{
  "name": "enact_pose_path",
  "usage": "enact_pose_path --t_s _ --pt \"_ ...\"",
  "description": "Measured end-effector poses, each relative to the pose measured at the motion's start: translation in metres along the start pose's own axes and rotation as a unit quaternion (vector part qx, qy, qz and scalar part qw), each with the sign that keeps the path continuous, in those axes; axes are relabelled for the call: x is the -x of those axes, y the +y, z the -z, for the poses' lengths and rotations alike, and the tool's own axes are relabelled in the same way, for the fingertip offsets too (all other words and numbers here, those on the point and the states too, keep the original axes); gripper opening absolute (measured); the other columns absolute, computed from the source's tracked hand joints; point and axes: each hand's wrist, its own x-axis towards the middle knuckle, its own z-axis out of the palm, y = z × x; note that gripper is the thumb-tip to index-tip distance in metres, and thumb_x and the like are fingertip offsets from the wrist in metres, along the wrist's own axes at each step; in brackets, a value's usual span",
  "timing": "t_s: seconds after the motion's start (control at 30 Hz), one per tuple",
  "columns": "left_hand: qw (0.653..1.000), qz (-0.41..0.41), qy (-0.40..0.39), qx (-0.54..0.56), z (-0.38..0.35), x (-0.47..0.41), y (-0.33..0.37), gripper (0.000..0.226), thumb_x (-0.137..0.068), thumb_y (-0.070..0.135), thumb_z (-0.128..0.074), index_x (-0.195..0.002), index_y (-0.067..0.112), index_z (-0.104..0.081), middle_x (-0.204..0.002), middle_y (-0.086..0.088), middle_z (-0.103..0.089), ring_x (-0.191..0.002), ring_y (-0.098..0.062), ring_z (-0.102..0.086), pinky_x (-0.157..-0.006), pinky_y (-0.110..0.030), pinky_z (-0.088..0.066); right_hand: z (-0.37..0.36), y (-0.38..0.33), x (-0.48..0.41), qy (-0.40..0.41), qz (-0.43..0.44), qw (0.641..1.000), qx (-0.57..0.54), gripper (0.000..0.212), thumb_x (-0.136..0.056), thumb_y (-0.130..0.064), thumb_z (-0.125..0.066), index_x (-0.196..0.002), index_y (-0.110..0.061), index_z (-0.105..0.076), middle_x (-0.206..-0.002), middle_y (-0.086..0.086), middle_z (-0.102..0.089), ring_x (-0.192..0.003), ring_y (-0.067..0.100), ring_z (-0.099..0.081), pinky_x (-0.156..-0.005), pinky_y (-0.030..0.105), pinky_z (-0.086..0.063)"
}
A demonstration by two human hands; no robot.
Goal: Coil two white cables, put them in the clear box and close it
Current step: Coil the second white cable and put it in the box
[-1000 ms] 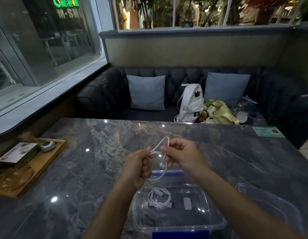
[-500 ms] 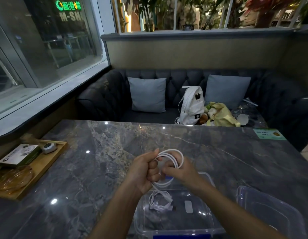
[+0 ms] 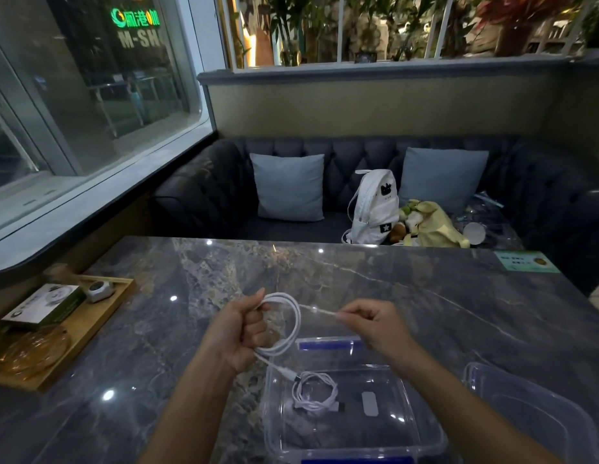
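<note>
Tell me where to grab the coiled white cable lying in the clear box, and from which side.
Take the coiled cable across its bundled loops, on the ring's left or far arc, coming straight down from above: the clear box is open-topped and its walls block any sideways approach. The coil lies flat, so pinching several strands at once should keep it wound.

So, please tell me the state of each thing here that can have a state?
clear box: open, lid off
lid: off, on table right of box
coiled cable: coiled, inside box
second cable: partly looped, held above table
left hand: closed on loops
right hand: pinching cable end
</note>
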Motion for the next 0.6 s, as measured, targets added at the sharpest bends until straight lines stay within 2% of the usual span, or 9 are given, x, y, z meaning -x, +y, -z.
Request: enact_pose_path --t_s 0.1,0.17,0.27,0.33,0.43,0.5,0.6 --pt "1.0 0.0 0.011 -0.017 0.002 0.002 -0.006 0.037 -0.096 0.017 -0.039 -0.061 0.008 -0.042 -0.026 0.01 -0.024 -0.019 0.0 -0.019 -0.023 -0.007 -0.014 0.005 0.0 -0.003 0.023 -0.011 1.0 0.007 0.026 -0.086 -0.013 -0.06 -0.062 -0.021 -0.065 -0.045 -0.007 -0.049 -0.037 -0.001 -0.041 -0.038 0.012 -0.035" --pt "0.999 -0.011 0.021 -0.04 0.001 0.002 -0.01 0.037 -0.096 0.016 -0.04 -0.061 0.008 -0.043 -0.027 0.01 -0.024 -0.02 0.0 -0.018 -0.025 -0.006 -0.014 0.005 0.0 -0.004 0.016 -0.023 0.999 0.016 0.028 -0.09 -0.016 -0.054 -0.064 -0.018 -0.063 -0.048 -0.002 -0.05 -0.036 0.003 -0.041 -0.037 0.013 -0.035" --pt "0.996 -0.032 0.036 -0.073 -0.002 0.003 -0.013 0.035 -0.095 0.015 -0.043 -0.062 0.007 -0.045 -0.028 0.009 -0.025 -0.021 -0.001 -0.018 -0.026 -0.007 -0.014 0.005 -0.005 -0.003 -0.031 -0.057 0.998 0.003 0.025 -0.092 -0.016 -0.051 -0.071 -0.01 -0.062 -0.053 0.003 -0.057 -0.038 0.006 -0.047 -0.038 0.016 -0.039" --pt "0.994 -0.046 0.04 -0.091 -0.005 0.004 -0.017 0.033 -0.094 0.015 -0.045 -0.063 0.006 -0.046 -0.029 0.009 -0.027 -0.022 -0.001 -0.019 -0.028 -0.007 -0.015 0.003 -0.008 -0.001 -0.077 -0.067 0.995 0.019 0.017 -0.09 -0.018 -0.055 -0.075 -0.013 -0.063 -0.054 -0.004 -0.06 -0.041 0.006 -0.049 -0.038 0.017 -0.04" --pt "0.99 -0.062 0.038 -0.119 -0.013 0.006 -0.023 0.032 -0.093 0.013 -0.048 -0.062 0.007 -0.047 -0.031 0.008 -0.028 -0.024 -0.002 -0.02 -0.029 -0.008 -0.016 -0.006 -0.013 0.001 -0.113 -0.059 0.992 0.023 0.009 -0.087 -0.021 -0.06 -0.083 -0.016 -0.065 -0.06 -0.004 -0.061 -0.043 0.005 -0.048 -0.038 0.016 -0.037" --pt "0.985 -0.071 0.035 -0.151 -0.02 0.007 -0.027 0.031 -0.093 0.013 -0.049 -0.063 0.007 -0.048 -0.032 0.008 -0.029 -0.025 -0.003 -0.021 -0.029 -0.009 -0.018 -0.012 -0.016 0.0 -0.115 -0.067 0.991 0.008 0.014 -0.087 -0.024 -0.06 -0.085 -0.012 -0.067 -0.059 -0.002 -0.059 -0.042 0.004 -0.045 -0.036 0.016 -0.034" --pt "0.977 -0.088 0.037 -0.193 -0.026 0.009 -0.029 0.029 -0.091 0.014 -0.053 -0.063 0.007 -0.051 -0.034 0.008 -0.029 -0.027 -0.003 -0.021 -0.03 -0.012 -0.019 -0.016 -0.019 0.001 -0.132 -0.079 0.988 0.016 0.02 -0.087 -0.027 -0.061 -0.082 -0.008 -0.067 -0.052 -0.001 -0.045 -0.04 0.006 -0.037 -0.037 0.017 -0.029"
